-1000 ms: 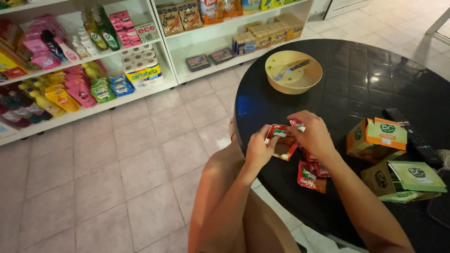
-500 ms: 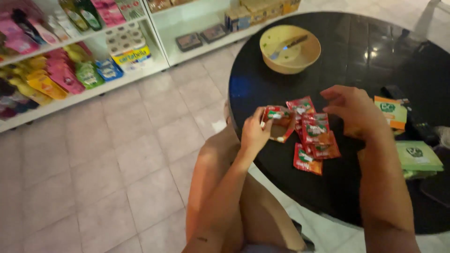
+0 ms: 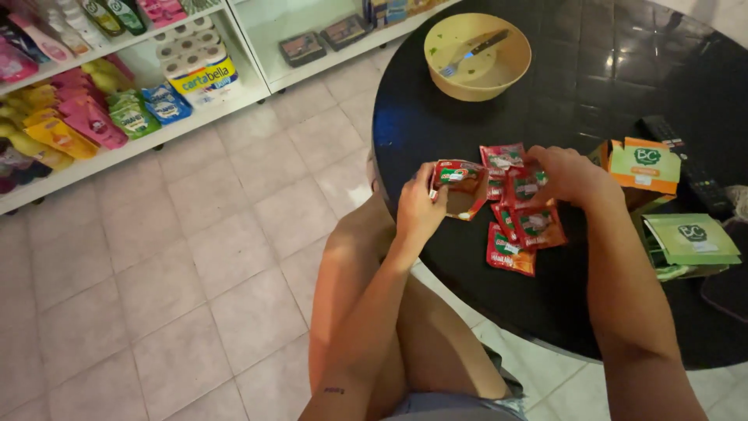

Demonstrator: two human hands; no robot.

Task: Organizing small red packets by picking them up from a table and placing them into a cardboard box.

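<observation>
Here: left hand point(image 3: 418, 209) pinches red sachet point(image 3: 460, 183) upright at frame centre, over black table point(image 3: 436, 117) edge; right hand point(image 3: 565, 175), fingers curled, presses sachet pile point(image 3: 522, 226) just right of it, nearer hand.

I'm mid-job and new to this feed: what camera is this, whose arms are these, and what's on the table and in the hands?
There is no machine: one camera sits on a person's head, looking down at their own bare arms. The left hand holds a small red sachet over the edge of a round black table. The right hand rests on a loose pile of red sachets. Farther back stands a yellow bowl with a fork inside. At right are an orange-and-green carton, a green carton and a remote control. Shop shelves line the tiled floor.
</observation>
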